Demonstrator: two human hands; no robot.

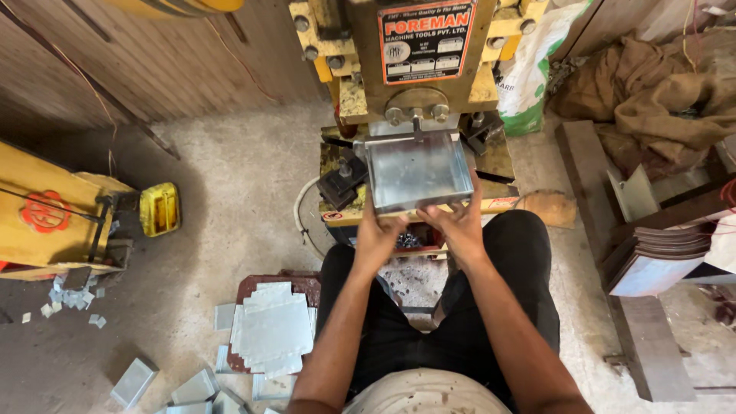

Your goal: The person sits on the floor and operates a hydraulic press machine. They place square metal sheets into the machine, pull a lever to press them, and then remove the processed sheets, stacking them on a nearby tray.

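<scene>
Both forearms run up from the lap; press (pixel 418 61) looms over the metal tray (pixel 418 170) on its bed. Left hand (pixel 377 236) and right hand (pixel 458 224) each grip the tray's near edge. Risk: fingers near tooling, sharp rim, tray skewing.

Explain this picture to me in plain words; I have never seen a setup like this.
The one picture comes from a camera on the person's head, looking down at their lap and arms. The left hand and right hand hold a shallow sheet-metal tray by its near edge, on the bed of a yellow press machine. On the floor to the left, a stack of flat metal blanks with notched corners lies beside finished trays. To the right lie brown sacking and stacked metal sheets.
</scene>
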